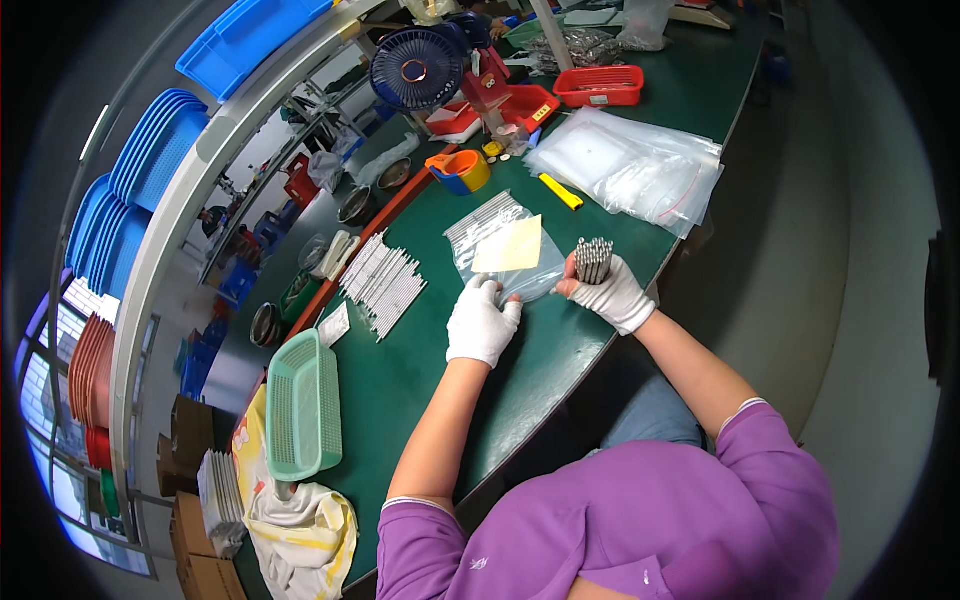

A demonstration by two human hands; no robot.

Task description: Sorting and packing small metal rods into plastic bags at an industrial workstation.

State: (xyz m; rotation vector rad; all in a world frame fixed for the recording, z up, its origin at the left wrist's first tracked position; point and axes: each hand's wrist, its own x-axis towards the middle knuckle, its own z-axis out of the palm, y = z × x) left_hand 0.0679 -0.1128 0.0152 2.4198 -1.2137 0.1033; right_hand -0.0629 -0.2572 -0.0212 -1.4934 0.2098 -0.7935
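Observation:
On the green table lies a clear plastic bag (540, 277) with a row of thin metal rods (484, 222) inside and a yellow paper slip (512, 247) over it. My left hand (482, 322), in a white glove with bare fingertips, is closed on the bag's near edge. My right hand (615, 296), gloved the same way, grips an upright bundle of metal rods (594, 260) just right of the bag. Its thumb is close to the bag's mouth; whether it touches is unclear. More thin rods (384, 284) lie in a loose row to the left.
Flat plastic bags (628, 165) are stacked at the far right, beside a yellow cutter (561, 192). An orange-and-blue tape dispenser (462, 172), a fan (417, 69) and a red tray (598, 86) stand farther back. A green basket (304, 400) and a cloth (300, 530) are at left.

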